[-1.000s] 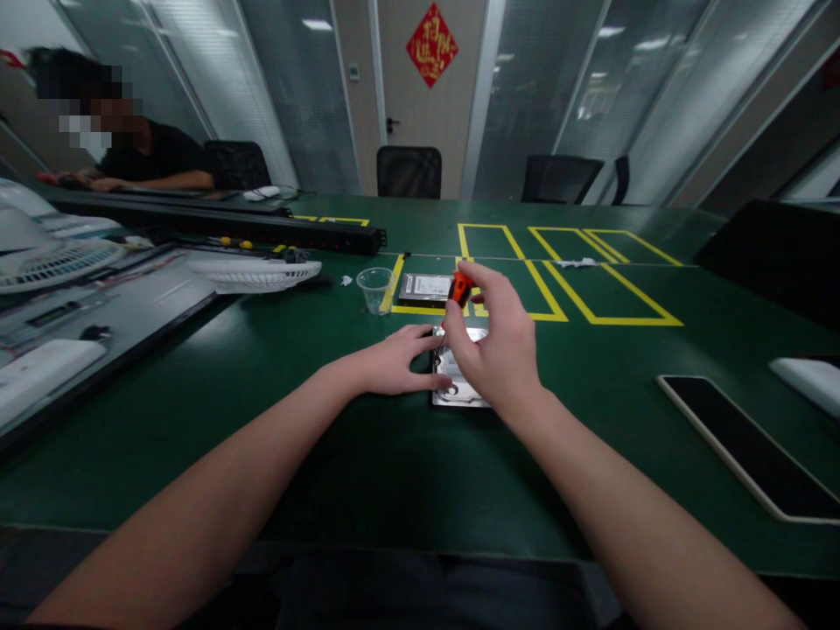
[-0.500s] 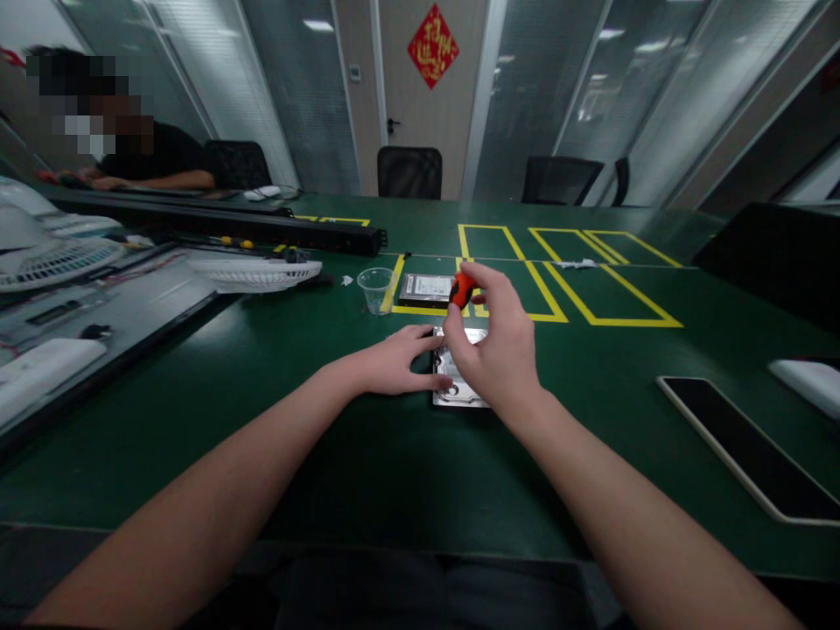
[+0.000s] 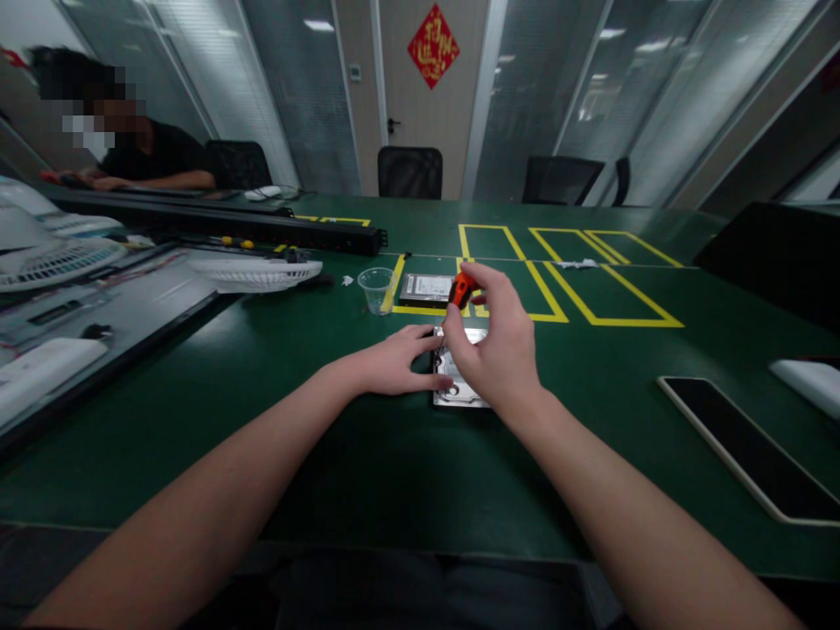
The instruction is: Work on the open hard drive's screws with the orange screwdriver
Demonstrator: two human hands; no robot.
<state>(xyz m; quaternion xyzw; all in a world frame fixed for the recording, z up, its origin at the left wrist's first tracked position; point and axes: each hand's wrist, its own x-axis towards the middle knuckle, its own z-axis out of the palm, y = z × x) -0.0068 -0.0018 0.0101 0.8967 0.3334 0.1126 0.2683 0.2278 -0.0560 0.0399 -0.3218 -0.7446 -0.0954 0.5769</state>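
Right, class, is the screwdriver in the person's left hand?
No, the screwdriver is in the right hand, while the left hand touches the nearer drive.

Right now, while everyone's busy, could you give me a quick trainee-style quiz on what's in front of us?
1. Which hand holds the orange-and-black tool over the silver drive?
2. True or false: in this view, the clear cup stands to the left of the labelled drive.
3. What is the left hand touching? A: the clear cup; B: a chair; C: the silver drive.

Key: 1. The right hand. 2. True. 3. C.
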